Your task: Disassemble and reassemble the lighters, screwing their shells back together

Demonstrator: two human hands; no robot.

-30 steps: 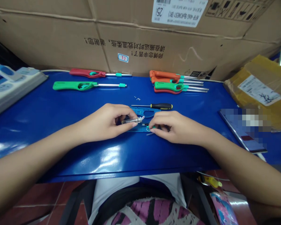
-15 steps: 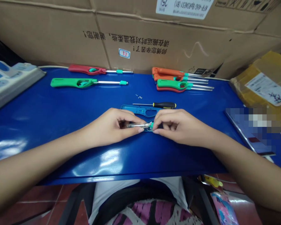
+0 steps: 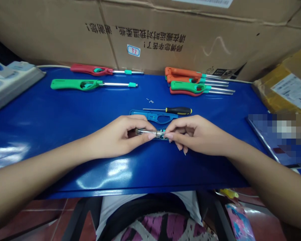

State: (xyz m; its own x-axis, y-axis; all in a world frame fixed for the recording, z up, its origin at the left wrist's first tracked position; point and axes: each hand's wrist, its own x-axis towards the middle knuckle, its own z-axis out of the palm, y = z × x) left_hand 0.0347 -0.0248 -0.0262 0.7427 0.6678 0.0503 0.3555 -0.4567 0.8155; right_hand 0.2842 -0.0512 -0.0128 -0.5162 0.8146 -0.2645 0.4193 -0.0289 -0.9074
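Observation:
A clear fuel tank [image 3: 143, 132] is pinched between the thumb and fingers of my left hand [image 3: 117, 136]. My right hand [image 3: 198, 135] closes thumb and fingertips at the tank's right end, around a small teal part [image 3: 162, 132] that is mostly covered. Under the hands lies a blue lighter shell half [image 3: 161, 139], largely hidden. Just beyond them another blue shell half [image 3: 153, 116] rests on the table with its hollow side up. A black and yellow screwdriver [image 3: 179, 110] lies along its far edge, and several tiny pale screws or pins [image 3: 150, 101] lie farther back.
At the back left are a red lighter [image 3: 86, 69] and a green lighter [image 3: 67, 84]. Several orange, green and red lighters [image 3: 184, 79] are stacked at the back right. A cardboard box [image 3: 65, 30] walls the rear; a power strip [image 3: 12, 80] and a yellow-taped parcel [image 3: 288, 80] flank the blue table [image 3: 52, 124].
My right thumb has shifted onto the tank's end and the other right fingers have loosened downward. The tank is tilted so more of it shows. The camera view has shifted slightly.

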